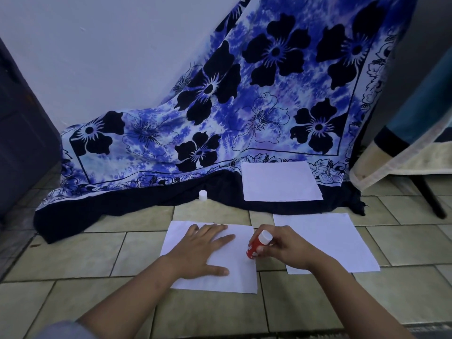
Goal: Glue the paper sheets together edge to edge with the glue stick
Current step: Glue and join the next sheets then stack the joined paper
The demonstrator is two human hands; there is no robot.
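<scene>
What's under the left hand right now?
A white sheet lying on the tiled floor; the left hand presses flat on it. The right hand holds the glue stick at that sheet's right edge. The patch beneath the palm is covered.

Bare forearms (137, 294), possibly grey sleeve (58, 330) lower-left

The floor (80, 258) is laid with pale greenish tiles divided by dark joints. A plain white wall (97, 57) is seen behind it in dim light. A blue cloth (244, 106) printed with black flowers is draped down onto the tiles. A dark panel (22, 143) is seen at the left. At the right, furniture is covered by a pale-edged sheet (403, 162), with a dark leg (433, 199) below.
</scene>
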